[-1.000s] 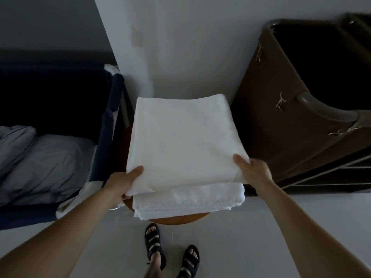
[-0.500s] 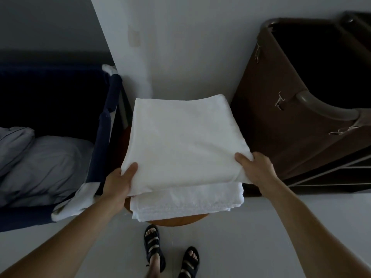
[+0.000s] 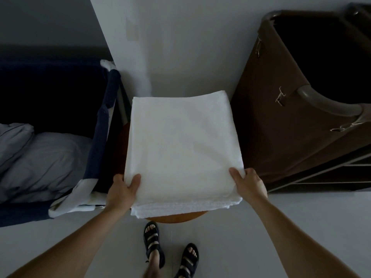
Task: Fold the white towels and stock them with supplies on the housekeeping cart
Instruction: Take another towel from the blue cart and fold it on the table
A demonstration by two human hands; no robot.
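A stack of folded white towels (image 3: 180,149) lies on a round wooden stool (image 3: 176,218) in front of me. My left hand (image 3: 120,193) grips the near left corner of the top towel, thumb on top. My right hand (image 3: 251,184) grips the near right corner the same way. The lower towel (image 3: 180,207) shows as a thick edge under the top one. The housekeeping cart (image 3: 297,141) with its brown bag stands just right of the stool.
A dark blue cot (image 3: 100,125) holding grey bedding (image 3: 44,159) stands to the left. A white wall (image 3: 190,47) rises behind the stool. My sandalled feet (image 3: 170,255) stand on the pale floor below. Cart shelves (image 3: 331,177) show at right.
The top towel has slid toward me and now nearly covers the lower one. Both hands moved nearer with it, still holding its corners.
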